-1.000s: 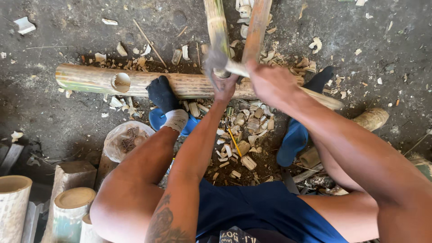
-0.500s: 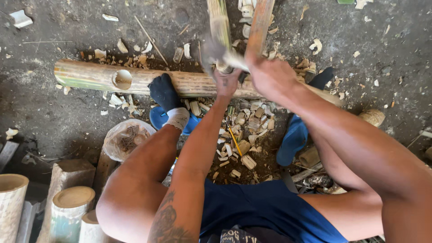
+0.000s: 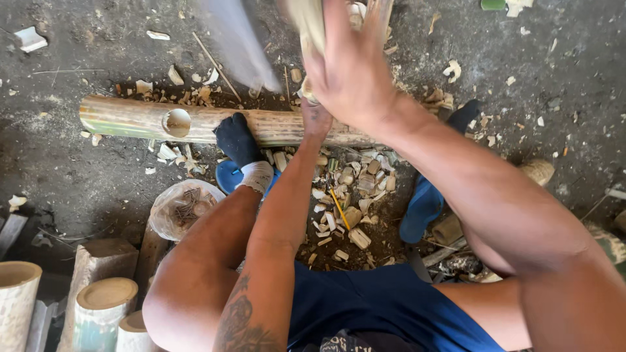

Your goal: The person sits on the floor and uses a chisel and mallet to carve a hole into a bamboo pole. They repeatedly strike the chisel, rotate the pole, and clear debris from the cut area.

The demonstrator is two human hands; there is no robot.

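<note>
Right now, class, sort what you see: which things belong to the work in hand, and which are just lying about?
In the work:
right hand
left hand
upright bamboo strip
blurred blade
bamboo log pinned under the socked foot

Lying about:
bag of nails
cut bamboo sections
wood chips
yellow pencil

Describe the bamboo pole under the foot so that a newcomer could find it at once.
Start at the dirt floor strewn with chips. Across it, below the hands, lies a long bamboo pole, pinned by a dark-socked foot. Unlike the upright cut stubs at lower left, it lies flat and has a round hole in its side.
</note>
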